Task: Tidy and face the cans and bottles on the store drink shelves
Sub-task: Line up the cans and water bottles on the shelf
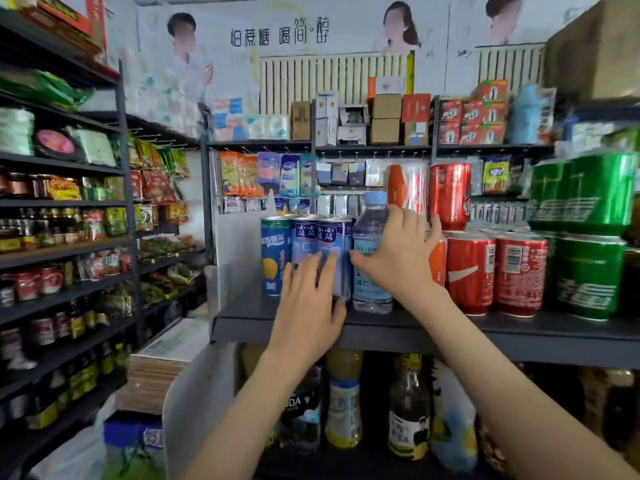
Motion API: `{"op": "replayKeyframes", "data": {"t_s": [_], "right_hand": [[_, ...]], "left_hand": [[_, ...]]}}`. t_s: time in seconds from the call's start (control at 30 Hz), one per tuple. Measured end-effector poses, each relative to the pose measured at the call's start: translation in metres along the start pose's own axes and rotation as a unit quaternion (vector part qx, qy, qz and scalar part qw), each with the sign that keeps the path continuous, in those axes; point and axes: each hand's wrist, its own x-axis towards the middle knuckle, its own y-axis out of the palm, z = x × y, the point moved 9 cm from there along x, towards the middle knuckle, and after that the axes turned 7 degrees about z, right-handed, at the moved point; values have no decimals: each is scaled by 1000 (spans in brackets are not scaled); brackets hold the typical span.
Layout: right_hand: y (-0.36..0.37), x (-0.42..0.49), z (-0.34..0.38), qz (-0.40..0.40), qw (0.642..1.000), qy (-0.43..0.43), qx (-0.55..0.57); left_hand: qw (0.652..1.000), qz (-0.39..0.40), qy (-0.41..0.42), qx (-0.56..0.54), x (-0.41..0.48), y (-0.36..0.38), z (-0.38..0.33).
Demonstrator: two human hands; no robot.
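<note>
Looking straight at the dark top drink shelf (pixel 450 329) here. Got the left hand (pixel 306 306) laid flat on the fronts of two blue-purple cans (pixel 320 242) — fingers straight and close together, pointing up, thumb out to the side. Just pressing, not curled round anything.

Much the same with the right hand (pixel 398 261): splayed wide over the front and right side of the water bottle (pixel 370 233), thumb lying across the pale blue label, index finger up by the shoulder under the cap, little finger out in front of the red cola cans (pixel 471 271). Fingers pretty straight, so resting on it rather than wrapped round it.

Can see the water bottle standing upright near the front edge, touching the blue-purple cans on its left, with the red cola cans just beside it on the right. Left of the pair, one more blue can (pixel 275 254) with a lemon on it, also upright. Past the red ones, green cans (pixel 588 278), plus a second tier of red and green stacked on top. Spotted one front red can showing its barcode instead of the logo. Underneath, mixed bottles (pixel 343 400) — labels too blurry to read.
</note>
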Motion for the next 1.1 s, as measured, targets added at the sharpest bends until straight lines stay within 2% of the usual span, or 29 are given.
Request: {"op": "replayKeyframes", "data": {"t_s": [0.13, 0.23, 0.33, 0.53, 0.63, 0.77, 0.87, 1.03, 1.1], "right_hand": [[-22, -28, 18, -81, 981, -107, 138], [-34, -60, 28, -91, 960, -160, 213], [-54, -78, 20, -93, 952, -171, 236], [-115, -94, -26, -58, 952, -107, 281], [-141, -112, -65, -34, 954, -75, 289], [-182, -149, -135, -24, 941, 47, 335], [-223, -173, -202, -14, 947, 110, 301], [-310, -223, -344, -21, 949, 197, 244], [-346, -241, -397, -28, 949, 216, 227]], "left_hand": [[995, 1, 12, -99, -3, -3, -6], [960, 56, -13, -274, -9, 2, -12], [936, 64, -2, -347, -12, -2, -26], [884, 66, 37, -462, -12, -27, -95], [881, 63, 49, -467, -16, -29, -147], [880, 71, 53, -467, -16, -13, -231], [886, 80, 66, -453, -14, 4, -311], [864, 157, 131, -461, -8, 33, -470], [881, 155, 160, -417, -4, 40, -528]]}}
